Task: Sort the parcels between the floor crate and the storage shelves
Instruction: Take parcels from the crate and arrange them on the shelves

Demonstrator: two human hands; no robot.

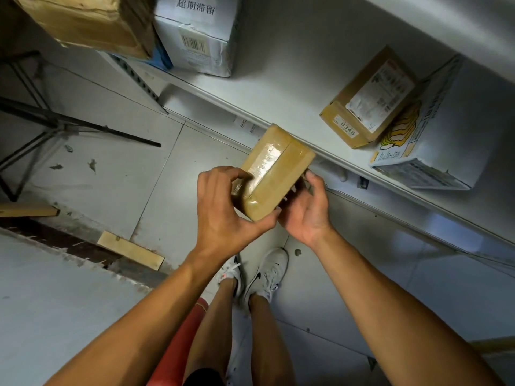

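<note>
Both hands hold one small brown parcel [274,171] out over the floor, just short of the shelf edge. The left hand [223,207] curls over the near end, fingers on the taped top and thumb tucked under the corner. The right hand [306,210] cups the far side from below, its fingers bent round the underside and mostly hidden. The parcel is tilted, its glossy tape strip catching the light.

Beyond the hands runs a white metal shelf [278,79], its front lip passing just past the parcel. On it, up and right of the hands, a brown box [367,98] with a printed label and the number 0346 leans against a white carton [434,129] with yellow artwork. Up and left of the hands a second white carton [200,34] with a barcode stands on the same shelf, and a larger brown carton [89,20] fills the top left corner. A higher shelf [446,20] crosses the top right.

The floor [117,168] is pale grey tile with scraps of litter. Left of the hands lie black stand legs [83,126], and below them a broken strip of floor with a loose wooden piece [131,250]. Under the hands are white sneakers [267,274].
</note>
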